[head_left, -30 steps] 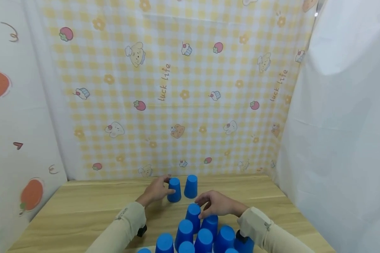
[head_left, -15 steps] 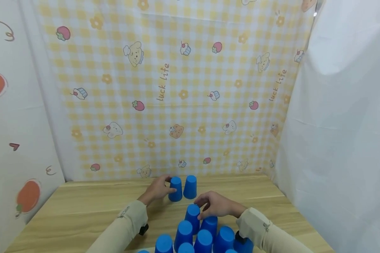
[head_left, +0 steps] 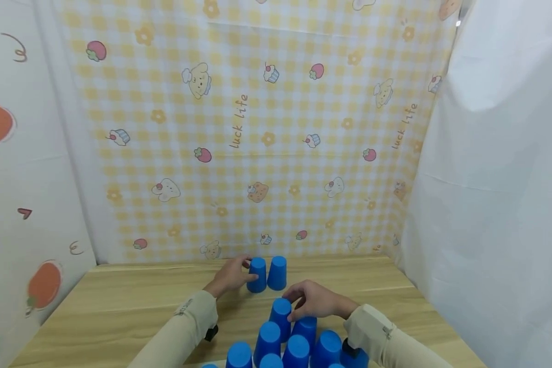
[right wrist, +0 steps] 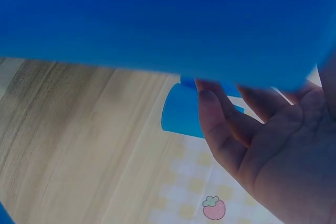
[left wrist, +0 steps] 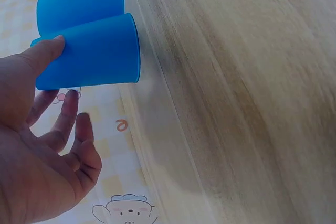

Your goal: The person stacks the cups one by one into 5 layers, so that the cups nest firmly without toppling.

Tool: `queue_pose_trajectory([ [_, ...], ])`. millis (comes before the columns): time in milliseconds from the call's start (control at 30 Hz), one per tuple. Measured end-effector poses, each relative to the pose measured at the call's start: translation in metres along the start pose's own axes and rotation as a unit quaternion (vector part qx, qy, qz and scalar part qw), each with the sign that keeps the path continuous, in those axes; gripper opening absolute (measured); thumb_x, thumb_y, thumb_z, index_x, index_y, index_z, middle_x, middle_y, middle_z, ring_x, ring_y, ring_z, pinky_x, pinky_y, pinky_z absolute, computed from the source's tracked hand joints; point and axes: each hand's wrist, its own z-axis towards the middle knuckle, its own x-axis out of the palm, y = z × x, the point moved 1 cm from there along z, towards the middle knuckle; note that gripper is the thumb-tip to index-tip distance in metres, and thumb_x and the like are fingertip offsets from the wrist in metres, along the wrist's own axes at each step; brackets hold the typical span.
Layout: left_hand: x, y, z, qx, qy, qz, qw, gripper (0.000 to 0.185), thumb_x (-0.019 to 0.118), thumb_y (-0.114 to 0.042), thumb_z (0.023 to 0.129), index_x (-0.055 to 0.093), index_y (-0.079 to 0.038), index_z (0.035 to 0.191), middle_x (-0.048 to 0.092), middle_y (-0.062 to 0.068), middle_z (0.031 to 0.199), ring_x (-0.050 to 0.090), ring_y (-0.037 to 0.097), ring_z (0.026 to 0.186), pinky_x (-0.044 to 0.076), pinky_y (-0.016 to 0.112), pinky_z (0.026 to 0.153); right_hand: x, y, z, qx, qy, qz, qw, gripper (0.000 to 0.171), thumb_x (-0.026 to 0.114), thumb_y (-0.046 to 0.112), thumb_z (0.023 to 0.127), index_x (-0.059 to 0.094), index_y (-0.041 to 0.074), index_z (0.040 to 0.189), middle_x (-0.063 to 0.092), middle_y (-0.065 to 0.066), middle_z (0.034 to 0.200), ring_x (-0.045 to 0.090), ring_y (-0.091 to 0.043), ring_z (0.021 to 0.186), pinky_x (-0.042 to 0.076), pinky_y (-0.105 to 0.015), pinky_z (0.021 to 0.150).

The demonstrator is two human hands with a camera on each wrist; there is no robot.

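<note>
At the back of the table, my left hand (head_left: 232, 275) grips an upside-down blue cup (head_left: 257, 276), with the thumb on its near side and fingers behind. A second inverted blue cup (head_left: 277, 273) stands right beside it; a narrow gap shows in the head view. My right hand (head_left: 316, 299) curls at the top of the foremost cup (head_left: 281, 319) of the group, with the thumb at its right side. In the right wrist view, a large blurred cup (right wrist: 147, 19) hides most of that contact, and the fingers (right wrist: 215, 116) show below it.
Several more inverted blue cups (head_left: 296, 351) stand close together at the near edge of view, under and beside the right forearm. The wooden table (head_left: 133, 291) ends at a yellow checked curtain (head_left: 276, 168). White sheets (head_left: 487, 204) hang at both sides.
My left hand has slid its cup a little to the right, narrowing the gap to the second back cup. The right hand and the front group have stayed in place.
</note>
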Motion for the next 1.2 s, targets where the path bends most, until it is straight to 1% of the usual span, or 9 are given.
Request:
queue_pose_trajectory([
  [67, 0.000, 0.000, 0.001, -0.004, 0.001, 0.011, 0.9999, 0.054, 0.077, -0.029, 0.088, 0.057, -0.014, 0.135, 0.063, 0.007, 0.119, 0.060, 0.027, 0.106, 0.051, 0.050, 0.087, 0.000, -0.001, 0.000, -0.001, 0.002, 0.001, 1.000, 0.033, 0.076, 0.011, 0.088, 0.067, 0.006, 0.119, 0.072, -0.003, 0.110, 0.067, -0.024, 0.103, 0.056, -0.030, 0.084],
  [233, 0.000, 0.001, 0.001, -0.006, 0.001, 0.026, 0.9997, 0.056, 0.076, -0.027, 0.088, 0.056, -0.010, 0.137, 0.064, 0.009, 0.119, 0.060, 0.029, 0.109, 0.051, 0.053, 0.088, 0.000, -0.003, 0.000, -0.003, 0.005, 0.002, 1.000, 0.030, 0.074, 0.012, 0.089, 0.068, 0.008, 0.118, 0.072, -0.002, 0.109, 0.068, -0.024, 0.102, 0.055, -0.028, 0.084],
  [467, 0.000, 0.004, -0.003, -0.017, -0.006, 0.005, 0.9998, 0.056, 0.076, -0.025, 0.087, 0.055, -0.010, 0.137, 0.064, 0.007, 0.117, 0.062, 0.026, 0.104, 0.052, 0.050, 0.085, 0.001, -0.004, -0.001, 0.010, -0.001, 0.004, 1.000, 0.032, 0.075, 0.010, 0.088, 0.067, 0.006, 0.119, 0.072, -0.004, 0.109, 0.068, -0.024, 0.100, 0.056, -0.033, 0.085],
  [533, -0.002, 0.007, -0.006, -0.016, -0.008, -0.002, 0.9998, 0.057, 0.077, -0.025, 0.087, 0.055, -0.010, 0.137, 0.064, 0.006, 0.118, 0.062, 0.026, 0.103, 0.052, 0.048, 0.084, 0.001, -0.004, -0.001, 0.017, -0.006, 0.004, 1.000, 0.032, 0.075, 0.011, 0.088, 0.067, 0.007, 0.119, 0.072, -0.003, 0.108, 0.068, -0.022, 0.100, 0.056, -0.035, 0.085],
  [700, -0.010, 0.015, -0.015, 0.005, -0.015, 0.001, 0.9999, 0.059, 0.076, -0.028, 0.087, 0.054, -0.009, 0.138, 0.064, 0.007, 0.121, 0.061, 0.031, 0.110, 0.050, 0.052, 0.086, 0.001, -0.004, -0.001, 0.019, -0.009, 0.003, 1.000, 0.033, 0.076, 0.011, 0.087, 0.067, 0.007, 0.118, 0.072, -0.003, 0.108, 0.067, -0.022, 0.100, 0.057, -0.037, 0.085],
  [800, -0.016, 0.017, -0.024, 0.010, -0.015, 0.002, 0.9998, 0.058, 0.075, -0.030, 0.088, 0.055, -0.008, 0.138, 0.064, 0.007, 0.121, 0.060, 0.034, 0.112, 0.050, 0.054, 0.088, 0.002, -0.002, 0.000, 0.015, -0.007, 0.005, 1.000, 0.034, 0.076, 0.010, 0.087, 0.066, 0.006, 0.120, 0.071, -0.004, 0.109, 0.067, -0.024, 0.102, 0.057, -0.038, 0.085],
  [933, -0.023, 0.014, -0.039, 0.019, -0.014, -0.002, 0.9997, 0.054, 0.075, -0.028, 0.088, 0.057, -0.007, 0.134, 0.064, 0.007, 0.119, 0.061, 0.033, 0.107, 0.052, 0.048, 0.082, 0.002, 0.000, 0.001, 0.011, -0.008, 0.006, 1.000, 0.036, 0.076, 0.010, 0.087, 0.065, 0.005, 0.122, 0.071, -0.006, 0.111, 0.067, -0.024, 0.103, 0.056, -0.039, 0.085],
  [1067, -0.024, 0.010, -0.054, 0.040, -0.007, -0.018, 0.9990, 0.050, 0.076, -0.027, 0.088, 0.058, -0.008, 0.132, 0.064, 0.006, 0.117, 0.061, 0.023, 0.094, 0.052, 0.037, 0.072, 0.002, 0.001, 0.000, 0.011, -0.011, 0.006, 1.000, 0.038, 0.076, 0.009, 0.087, 0.064, 0.004, 0.122, 0.071, -0.007, 0.111, 0.067, -0.026, 0.104, 0.056, -0.040, 0.086],
  [1200, -0.025, 0.008, -0.069, 0.068, 0.014, -0.051, 0.9963, 0.049, 0.074, -0.027, 0.090, 0.058, -0.006, 0.131, 0.064, 0.011, 0.118, 0.059, 0.017, 0.085, 0.050, 0.032, 0.067, 0.005, 0.001, -0.001, 0.018, -0.014, 0.008, 1.000, 0.038, 0.076, 0.010, 0.087, 0.064, 0.004, 0.122, 0.070, -0.007, 0.112, 0.066, -0.029, 0.105, 0.056, -0.044, 0.087],
])
